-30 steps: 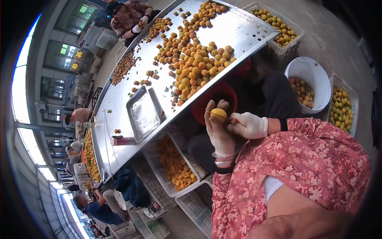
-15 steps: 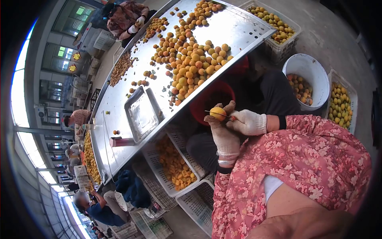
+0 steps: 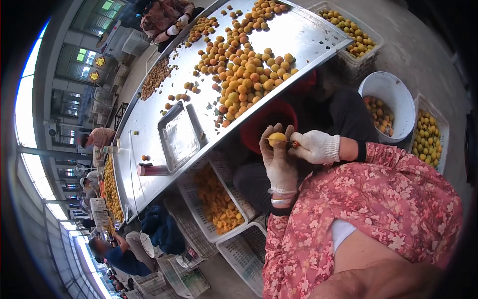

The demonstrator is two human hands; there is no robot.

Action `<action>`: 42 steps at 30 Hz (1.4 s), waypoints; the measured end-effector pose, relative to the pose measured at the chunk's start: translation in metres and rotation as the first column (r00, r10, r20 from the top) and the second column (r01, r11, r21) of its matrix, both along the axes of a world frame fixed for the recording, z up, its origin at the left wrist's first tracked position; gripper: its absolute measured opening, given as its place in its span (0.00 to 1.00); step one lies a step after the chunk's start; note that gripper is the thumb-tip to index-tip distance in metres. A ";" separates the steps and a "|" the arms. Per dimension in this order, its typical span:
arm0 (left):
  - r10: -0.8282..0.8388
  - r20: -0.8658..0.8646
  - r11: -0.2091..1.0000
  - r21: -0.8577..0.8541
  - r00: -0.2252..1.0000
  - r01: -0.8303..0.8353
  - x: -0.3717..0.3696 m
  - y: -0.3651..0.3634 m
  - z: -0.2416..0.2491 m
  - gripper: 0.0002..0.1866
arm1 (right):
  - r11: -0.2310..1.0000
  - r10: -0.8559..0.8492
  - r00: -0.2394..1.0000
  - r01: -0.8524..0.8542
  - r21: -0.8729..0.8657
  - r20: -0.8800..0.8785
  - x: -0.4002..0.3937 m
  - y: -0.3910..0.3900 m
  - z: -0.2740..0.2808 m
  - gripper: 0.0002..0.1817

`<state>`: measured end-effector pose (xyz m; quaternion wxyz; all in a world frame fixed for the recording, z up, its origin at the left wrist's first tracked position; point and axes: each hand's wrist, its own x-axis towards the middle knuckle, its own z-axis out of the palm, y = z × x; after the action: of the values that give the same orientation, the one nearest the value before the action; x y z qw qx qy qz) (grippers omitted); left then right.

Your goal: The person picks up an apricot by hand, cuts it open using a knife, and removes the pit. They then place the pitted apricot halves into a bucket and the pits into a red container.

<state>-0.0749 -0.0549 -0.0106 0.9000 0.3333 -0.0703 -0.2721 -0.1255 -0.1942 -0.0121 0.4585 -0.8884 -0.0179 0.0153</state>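
While both gloved hands meet over the lap, the head view shows:
Left hand (image 3: pixel 280 162): fingers curl up around an apricot (image 3: pixel 277 138), gripping it.
Right hand (image 3: pixel 314 146): closed on a small knife (image 3: pixel 285 142) with a red handle.
Key relation: the blade runs left to right, lying across the apricot's near side; the right hand sits just right of the fruit.
Apricot's place: near the steel table (image 3: pixel 298 35) edge, above a red basin (image 3: pixel 259 124), left of the white bucket (image 3: pixel 398 89).
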 end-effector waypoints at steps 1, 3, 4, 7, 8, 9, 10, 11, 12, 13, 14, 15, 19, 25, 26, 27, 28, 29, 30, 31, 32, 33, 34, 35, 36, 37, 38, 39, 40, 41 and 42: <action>0.017 0.075 0.999 0.042 0.997 -0.020 -0.001 -0.001 -0.003 0.21 | 1.000 0.000 1.000 0.000 -0.004 0.003 0.001 -0.001 -0.002 0.17; 0.035 0.150 0.996 0.079 0.988 -0.047 -0.001 -0.001 -0.007 0.21 | 1.000 0.022 0.999 -0.022 -0.014 0.040 0.002 -0.002 -0.006 0.17; 0.041 0.147 0.995 0.083 0.988 -0.053 -0.001 0.000 -0.007 0.22 | 1.000 0.026 0.999 -0.025 -0.015 0.038 0.002 -0.002 -0.006 0.17; 0.051 0.147 0.990 0.124 0.988 -0.069 -0.004 0.002 0.000 0.23 | 1.000 0.023 0.997 -0.022 -0.016 0.069 0.000 0.000 -0.008 0.17; 0.050 0.160 0.985 0.156 0.986 -0.075 -0.004 0.002 0.002 0.23 | 1.000 0.008 0.991 -0.010 0.014 0.131 -0.002 0.000 -0.008 0.17; 0.053 0.159 0.985 0.156 0.986 -0.078 -0.004 0.001 0.003 0.23 | 0.999 -0.009 0.981 0.001 0.045 0.192 -0.002 -0.001 -0.007 0.17; 0.054 0.177 0.988 0.132 0.983 -0.078 -0.004 0.001 0.003 0.22 | 0.999 -0.008 0.982 -0.001 0.045 0.190 -0.002 -0.001 -0.005 0.17; 0.053 0.195 0.991 0.107 0.979 -0.075 -0.005 0.001 0.003 0.22 | 1.000 0.003 0.976 -0.006 0.014 0.220 -0.002 -0.002 -0.004 0.17; 0.051 0.194 0.992 0.106 0.980 -0.073 -0.005 0.000 0.001 0.22 | 1.000 0.013 0.968 -0.009 -0.017 0.250 -0.002 -0.003 -0.002 0.17; 0.061 0.142 0.995 0.067 0.988 -0.071 -0.005 -0.001 -0.002 0.21 | 1.000 0.010 0.968 -0.005 -0.019 0.249 -0.002 -0.003 0.000 0.17; 0.068 0.087 0.997 0.027 0.994 -0.071 -0.005 -0.002 -0.004 0.20 | 0.996 0.027 0.972 -0.006 -0.092 0.232 -0.002 -0.003 0.001 0.16; 0.067 0.083 0.997 0.026 0.994 -0.069 -0.004 -0.002 -0.006 0.20 | 0.986 0.045 0.976 -0.010 -0.165 0.213 -0.002 -0.003 0.002 0.16; 0.085 0.056 0.996 0.026 0.995 -0.086 -0.004 -0.003 -0.006 0.18 | 0.987 0.056 0.975 -0.021 -0.159 0.215 0.000 -0.001 -0.005 0.17; 0.059 0.067 0.996 0.058 0.996 -0.063 -0.006 0.001 0.000 0.16 | 0.974 0.049 0.992 -0.074 0.214 0.119 -0.005 0.002 -0.008 0.16; 0.043 0.063 0.996 0.074 0.997 -0.047 -0.006 0.001 0.001 0.17 | 0.954 0.071 0.996 -0.085 0.289 0.056 -0.006 0.000 -0.002 0.15; 0.041 0.057 0.996 0.074 0.998 -0.045 -0.007 0.001 0.001 0.17 | 0.927 0.098 0.995 -0.088 0.363 -0.007 -0.008 -0.001 0.002 0.14; 0.023 0.060 0.997 0.074 0.998 -0.027 -0.008 0.002 0.001 0.17 | 0.927 0.095 0.995 -0.084 0.365 -0.014 -0.009 -0.001 0.001 0.14; 0.003 0.064 0.997 0.074 0.998 -0.008 -0.008 0.003 0.001 0.18 | 0.897 0.112 0.992 -0.078 0.435 -0.054 -0.011 -0.001 0.001 0.14; -0.001 0.061 0.997 0.075 0.998 -0.004 -0.008 0.003 0.002 0.18 | 0.863 0.131 0.987 -0.069 0.501 -0.090 -0.012 -0.002 0.001 0.14; -0.026 0.050 0.999 0.044 0.998 0.024 -0.007 0.004 0.003 0.19 | 0.863 0.128 0.987 -0.065 0.501 -0.092 -0.013 -0.003 0.001 0.14; -0.052 0.040 0.999 0.012 0.998 0.052 -0.007 0.003 0.003 0.20 | 0.852 0.140 0.986 -0.076 0.518 -0.085 -0.013 -0.004 0.002 0.14; -0.054 0.039 0.998 0.012 0.998 0.054 -0.007 0.002 0.003 0.20 | 0.840 0.153 0.985 -0.088 0.535 -0.078 -0.014 -0.005 0.002 0.14; -0.049 0.078 0.998 0.042 0.996 0.046 -0.006 0.000 0.003 0.21 | 0.841 0.152 0.985 -0.087 0.534 -0.079 -0.014 -0.006 0.001 0.14; -0.044 0.116 0.997 0.072 0.992 0.036 -0.007 -0.001 0.002 0.22 | 0.833 0.142 0.987 -0.079 0.548 -0.073 -0.015 -0.006 0.000 0.14; -0.043 0.117 0.997 0.072 0.992 0.035 -0.008 -0.001 0.002 0.22 | 0.824 0.134 0.989 -0.075 0.562 -0.064 -0.015 -0.006 -0.001 0.13; -0.059 0.134 0.995 0.082 0.989 0.049 -0.008 -0.002 0.002 0.22 | 0.823 0.141 0.989 -0.086 0.561 -0.055 -0.018 -0.009 -0.002 0.13; -0.060 0.164 0.994 0.096 0.985 0.045 -0.006 -0.003 0.003 0.22 | 0.934 0.089 0.996 -0.088 0.347 0.012 -0.022 -0.012 -0.005 0.13; -0.065 0.182 0.993 0.104 0.981 0.047 -0.006 -0.005 0.003 0.23 | 0.988 0.076 0.991 -0.091 0.128 0.114 -0.019 -0.012 -0.008 0.14; -0.068 0.199 0.997 0.060 0.978 0.057 -0.006 -0.004 0.002 0.23 | 0.998 0.043 0.987 -0.050 0.046 0.152 -0.020 -0.011 -0.003 0.14; -0.099 0.210 0.994 0.075 0.973 0.085 -0.003 -0.003 -0.003 0.23 | 0.999 -0.011 0.947 0.020 -0.026 0.322 -0.017 -0.007 -0.010 0.14; -0.102 0.190 0.995 0.028 0.977 0.098 -0.003 -0.001 -0.007 0.23 | 0.997 -0.029 0.933 0.055 -0.062 0.358 -0.018 -0.008 -0.015 0.16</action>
<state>-0.0777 -0.0560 -0.0172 0.8712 0.3621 -0.1705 -0.2844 -0.1439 -0.2018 -0.0266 0.4160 -0.8923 -0.0811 -0.1553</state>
